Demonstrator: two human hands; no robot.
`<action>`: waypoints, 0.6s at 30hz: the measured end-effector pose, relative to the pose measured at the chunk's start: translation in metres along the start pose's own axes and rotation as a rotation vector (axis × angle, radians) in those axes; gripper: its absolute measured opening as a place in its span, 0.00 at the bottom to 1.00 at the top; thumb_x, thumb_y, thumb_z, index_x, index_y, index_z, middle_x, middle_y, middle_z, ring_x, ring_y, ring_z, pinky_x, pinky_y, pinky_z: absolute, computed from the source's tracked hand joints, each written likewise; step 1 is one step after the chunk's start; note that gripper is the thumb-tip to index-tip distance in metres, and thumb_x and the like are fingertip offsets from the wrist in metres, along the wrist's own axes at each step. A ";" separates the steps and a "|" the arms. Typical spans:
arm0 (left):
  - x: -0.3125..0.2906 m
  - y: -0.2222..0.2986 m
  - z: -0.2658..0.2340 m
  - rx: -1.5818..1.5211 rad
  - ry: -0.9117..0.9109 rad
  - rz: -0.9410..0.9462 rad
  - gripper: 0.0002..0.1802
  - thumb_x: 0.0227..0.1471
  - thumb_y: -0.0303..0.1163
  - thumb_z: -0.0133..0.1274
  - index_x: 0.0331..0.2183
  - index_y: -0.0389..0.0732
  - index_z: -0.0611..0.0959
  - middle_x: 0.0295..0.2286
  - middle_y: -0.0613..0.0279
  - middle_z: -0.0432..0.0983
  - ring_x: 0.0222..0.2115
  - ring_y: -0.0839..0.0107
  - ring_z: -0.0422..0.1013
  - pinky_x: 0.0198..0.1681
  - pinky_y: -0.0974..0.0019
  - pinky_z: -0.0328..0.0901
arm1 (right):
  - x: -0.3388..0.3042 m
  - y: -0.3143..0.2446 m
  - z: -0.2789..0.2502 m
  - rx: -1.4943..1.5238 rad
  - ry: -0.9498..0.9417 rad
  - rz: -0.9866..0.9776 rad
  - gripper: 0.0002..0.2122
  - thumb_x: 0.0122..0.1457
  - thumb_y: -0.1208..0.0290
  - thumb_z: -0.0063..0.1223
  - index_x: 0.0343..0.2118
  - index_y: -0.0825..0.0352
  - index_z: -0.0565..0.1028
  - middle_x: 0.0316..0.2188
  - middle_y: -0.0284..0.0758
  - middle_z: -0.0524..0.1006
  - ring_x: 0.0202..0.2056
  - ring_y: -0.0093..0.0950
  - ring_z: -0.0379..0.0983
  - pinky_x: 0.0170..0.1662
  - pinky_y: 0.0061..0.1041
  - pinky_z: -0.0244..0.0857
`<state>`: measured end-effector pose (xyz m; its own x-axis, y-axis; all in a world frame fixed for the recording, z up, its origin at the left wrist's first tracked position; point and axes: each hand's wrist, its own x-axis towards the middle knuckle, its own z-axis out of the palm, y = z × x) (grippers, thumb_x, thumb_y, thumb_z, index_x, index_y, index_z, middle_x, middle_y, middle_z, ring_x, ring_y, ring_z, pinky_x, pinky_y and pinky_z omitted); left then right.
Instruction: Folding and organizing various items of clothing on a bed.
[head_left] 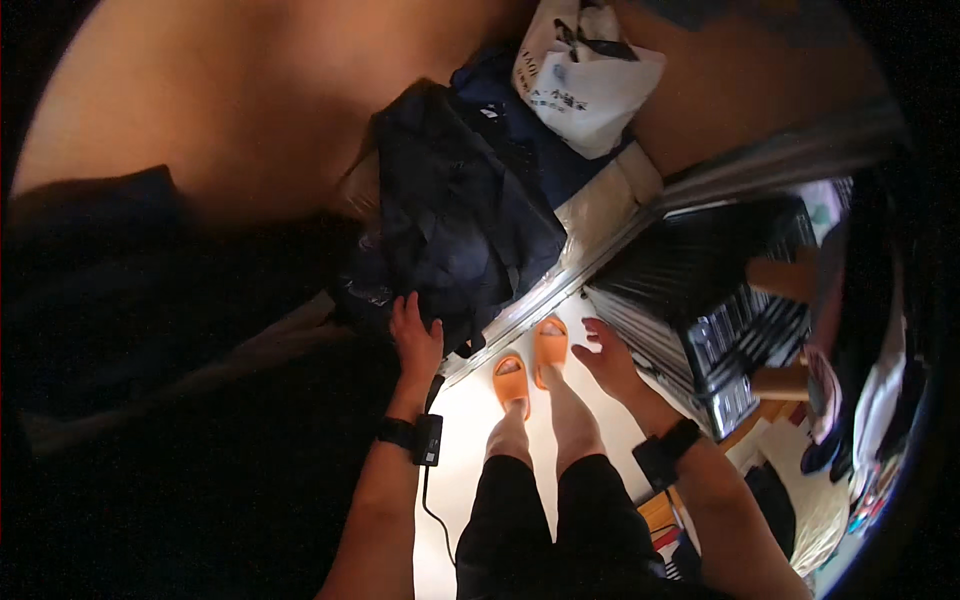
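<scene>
My left hand has its fingers spread at the lower edge of a dark navy fabric bundle. The fingertips overlap the cloth; whether they press on it is hard to tell. Folds and a flat panel show on the bundle, but its exact kind is unclear. Off to the right, my right hand hangs in the air over the pale floor, fingers apart and holding nothing. It is nearest to a black slatted rack or crate. Dark straps with small boxes circle both wrists, and a cable trails from the left one.
Beyond the bundle lies a white printed bag on dark blue cloth. A pale ledge runs diagonally ahead of my feet in orange slippers. Hanging clothes line the right side. Deep shadow covers the left.
</scene>
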<state>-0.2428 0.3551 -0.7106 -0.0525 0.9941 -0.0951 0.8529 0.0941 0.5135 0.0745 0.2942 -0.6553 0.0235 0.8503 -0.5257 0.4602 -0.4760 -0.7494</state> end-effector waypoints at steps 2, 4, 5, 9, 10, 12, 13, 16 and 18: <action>0.023 -0.003 0.012 0.020 0.041 -0.048 0.38 0.39 0.27 0.60 0.53 0.38 0.64 0.52 0.40 0.54 0.52 0.44 0.54 0.56 0.48 0.50 | 0.049 0.020 0.017 -0.136 0.124 -0.090 0.29 0.50 0.65 0.59 0.52 0.71 0.61 0.46 0.50 0.66 0.48 0.45 0.64 0.51 0.37 0.58; 0.045 0.002 0.011 0.071 0.047 -0.101 0.40 0.39 0.28 0.60 0.54 0.40 0.62 0.53 0.41 0.53 0.53 0.44 0.53 0.56 0.48 0.50 | 0.092 0.005 0.028 -0.067 0.187 -0.098 0.31 0.46 0.66 0.61 0.53 0.70 0.60 0.49 0.52 0.63 0.52 0.49 0.57 0.55 0.41 0.52; 0.057 0.011 0.008 0.119 0.041 -0.132 0.41 0.39 0.28 0.60 0.56 0.41 0.61 0.54 0.42 0.52 0.54 0.44 0.52 0.56 0.48 0.50 | 0.115 0.006 0.028 -0.165 0.291 -0.175 0.32 0.45 0.66 0.61 0.53 0.69 0.60 0.50 0.52 0.62 0.53 0.50 0.56 0.56 0.42 0.51; 0.111 0.037 -0.005 0.216 0.109 -0.127 0.44 0.39 0.29 0.61 0.57 0.44 0.58 0.54 0.44 0.50 0.54 0.45 0.51 0.56 0.49 0.50 | 0.185 -0.014 0.028 -0.297 0.373 -0.173 0.34 0.45 0.64 0.62 0.55 0.66 0.59 0.55 0.54 0.58 0.56 0.51 0.52 0.58 0.45 0.47; 0.126 0.038 -0.006 0.270 0.059 -0.100 0.45 0.39 0.29 0.61 0.58 0.43 0.57 0.55 0.41 0.49 0.55 0.43 0.50 0.56 0.48 0.50 | 0.198 -0.016 0.027 -0.302 0.338 -0.145 0.35 0.45 0.63 0.62 0.56 0.67 0.58 0.56 0.55 0.56 0.57 0.51 0.51 0.58 0.45 0.47; 0.140 0.028 0.003 0.318 0.008 -0.077 0.47 0.38 0.29 0.62 0.58 0.43 0.56 0.56 0.39 0.49 0.55 0.40 0.50 0.56 0.48 0.51 | 0.220 -0.005 0.028 -0.392 0.325 -0.160 0.36 0.46 0.62 0.62 0.57 0.69 0.57 0.54 0.55 0.59 0.55 0.50 0.55 0.57 0.41 0.50; 0.145 0.017 0.007 0.280 0.030 -0.102 0.46 0.39 0.29 0.61 0.58 0.43 0.56 0.55 0.39 0.51 0.54 0.42 0.53 0.55 0.50 0.53 | 0.227 -0.006 0.026 -0.238 0.220 -0.104 0.36 0.46 0.62 0.61 0.56 0.70 0.58 0.52 0.54 0.63 0.54 0.49 0.58 0.56 0.39 0.53; 0.143 -0.036 0.025 0.096 0.037 -0.160 0.41 0.42 0.31 0.59 0.57 0.41 0.59 0.54 0.41 0.56 0.52 0.45 0.58 0.54 0.54 0.55 | 0.239 -0.001 0.021 -0.140 0.063 -0.052 0.31 0.48 0.62 0.59 0.53 0.73 0.62 0.45 0.53 0.70 0.48 0.47 0.66 0.51 0.36 0.61; 0.146 -0.059 0.020 -0.060 0.016 -0.189 0.38 0.44 0.31 0.58 0.56 0.40 0.61 0.53 0.41 0.59 0.51 0.47 0.60 0.54 0.55 0.56 | 0.240 0.006 0.011 -0.229 0.010 -0.077 0.26 0.51 0.64 0.57 0.50 0.73 0.66 0.43 0.53 0.71 0.46 0.47 0.68 0.49 0.37 0.62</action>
<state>-0.2904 0.4935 -0.7721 -0.2173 0.9592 -0.1808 0.7947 0.2814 0.5379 0.0732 0.4932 -0.7906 -0.0114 0.8846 -0.4662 0.6505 -0.3475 -0.6753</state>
